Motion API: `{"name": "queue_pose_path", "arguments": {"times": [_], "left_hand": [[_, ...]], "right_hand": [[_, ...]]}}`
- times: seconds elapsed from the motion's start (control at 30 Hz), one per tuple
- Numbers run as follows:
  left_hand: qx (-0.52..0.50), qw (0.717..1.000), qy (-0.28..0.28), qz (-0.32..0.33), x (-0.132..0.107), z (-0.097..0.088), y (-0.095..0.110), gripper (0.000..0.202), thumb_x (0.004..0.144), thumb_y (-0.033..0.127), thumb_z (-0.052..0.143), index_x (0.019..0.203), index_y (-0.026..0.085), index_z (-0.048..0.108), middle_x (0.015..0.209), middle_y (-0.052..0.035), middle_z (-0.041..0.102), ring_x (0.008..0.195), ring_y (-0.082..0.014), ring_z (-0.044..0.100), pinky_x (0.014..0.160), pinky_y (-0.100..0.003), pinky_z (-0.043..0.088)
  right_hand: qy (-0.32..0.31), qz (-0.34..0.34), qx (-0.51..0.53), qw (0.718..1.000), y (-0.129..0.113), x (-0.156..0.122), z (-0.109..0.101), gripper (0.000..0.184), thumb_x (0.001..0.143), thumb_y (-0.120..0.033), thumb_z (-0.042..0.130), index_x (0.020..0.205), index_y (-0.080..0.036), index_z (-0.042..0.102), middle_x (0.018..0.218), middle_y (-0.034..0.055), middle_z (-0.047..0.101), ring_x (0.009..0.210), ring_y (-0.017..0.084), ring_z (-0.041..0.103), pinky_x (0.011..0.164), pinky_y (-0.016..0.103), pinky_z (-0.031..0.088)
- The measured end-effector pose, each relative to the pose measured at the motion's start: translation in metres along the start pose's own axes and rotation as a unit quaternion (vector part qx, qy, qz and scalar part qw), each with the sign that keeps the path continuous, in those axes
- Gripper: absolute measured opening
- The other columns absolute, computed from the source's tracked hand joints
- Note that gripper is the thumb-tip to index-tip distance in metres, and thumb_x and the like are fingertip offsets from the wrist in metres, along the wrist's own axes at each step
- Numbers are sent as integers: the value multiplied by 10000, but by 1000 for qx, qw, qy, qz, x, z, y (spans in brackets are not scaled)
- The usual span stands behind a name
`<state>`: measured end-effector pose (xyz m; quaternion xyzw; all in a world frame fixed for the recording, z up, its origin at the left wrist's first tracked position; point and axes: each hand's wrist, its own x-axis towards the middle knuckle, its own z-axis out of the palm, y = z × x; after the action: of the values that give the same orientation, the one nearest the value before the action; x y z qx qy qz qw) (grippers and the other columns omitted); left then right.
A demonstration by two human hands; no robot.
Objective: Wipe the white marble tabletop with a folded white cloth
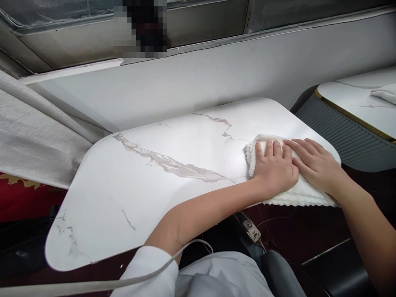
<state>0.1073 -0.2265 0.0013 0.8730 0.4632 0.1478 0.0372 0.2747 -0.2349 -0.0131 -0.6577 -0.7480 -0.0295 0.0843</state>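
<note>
Two hands [274,167] on one cloth [300,194]

My cloth [293,199] is a plain creamy white. The table [102,206] in front of me is a cleaner white, patterned like marble: a broad grey-beige streak [185,168] runs slantwise across it, with thinner brownish-grey veins elsewhere. My sleeve [151,256] is white, and my shirt [225,276] looks pale grey. To my right I see another white table [349,95] with faint veining, a gold edge [349,115] and a grey panel [343,134] in even stripes. The wall [201,78] is pale grey, the curtain [34,128] silvery white. At my left, red fabric [18,202] carries a golden-yellow pattern. My floor [274,231] is dark reddish brown.
</note>
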Motion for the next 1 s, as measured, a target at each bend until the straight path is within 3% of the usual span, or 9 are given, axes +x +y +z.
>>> {"name": "queue_pose_path", "arguments": {"times": [0.1, 0.27, 0.53, 0.7, 0.9, 1.0], "left_hand": [[0, 1000, 2, -6, 11, 1, -6, 556, 996, 329, 264, 1477, 110, 438, 1540, -147, 448, 1461, -291, 347, 1234, -527, 219], [-10, 1000, 6, -23, 36, 3, -17, 545, 994, 312, 259, 1469, 112, 436, 1542, -131, 449, 1463, -278, 343, 1235, -520, 204], [-11, 999, 20, -48, 71, 9, -40, 517, 978, 294, 273, 1437, 152, 463, 1521, -114, 476, 1450, -260, 356, 1238, -507, 184], [-23, 998, 15, -61, 94, 7, -66, 513, 979, 281, 285, 1426, 106, 467, 1515, -150, 466, 1449, -279, 346, 1237, -513, 182], [-7, 996, 19, -87, 121, 5, -107, 485, 982, 273, 300, 1415, 155, 482, 1500, -120, 487, 1442, -241, 357, 1235, -484, 182], [-4, 996, 24, -90, 134, 5, -122, 472, 986, 277, 295, 1401, 178, 498, 1479, -107, 509, 1429, -230, 372, 1232, -475, 186]], "right_hand": [[-16, -2, 35, 999, 2, 14, -1, 594, 975, -547, 166, 1491, -350, 384, 1518, 27, 462, 1436, 349, 356, 1158, 573, 336], [-13, -23, 41, 999, 9, 47, -1, 602, 975, -504, 200, 1479, -264, 426, 1510, 80, 470, 1424, 343, 364, 1172, 536, 312], [6, -46, 61, 997, 16, 98, 10, 581, 957, -487, 247, 1454, -273, 457, 1493, 56, 494, 1405, 322, 384, 1151, 528, 316], [24, -90, 54, 994, 11, 138, 15, 558, 945, -441, 272, 1433, -269, 480, 1429, 74, 550, 1336, 308, 454, 1106, 510, 369], [24, -90, 59, 994, -1, 190, 27, 558, 949, -486, 267, 1436, -322, 485, 1421, 45, 562, 1341, 326, 451, 1066, 544, 403], [34, -95, 87, 991, -2, 211, 32, 557, 943, -485, 290, 1417, -297, 514, 1417, 57, 570, 1341, 326, 458, 1088, 549, 381]]}}
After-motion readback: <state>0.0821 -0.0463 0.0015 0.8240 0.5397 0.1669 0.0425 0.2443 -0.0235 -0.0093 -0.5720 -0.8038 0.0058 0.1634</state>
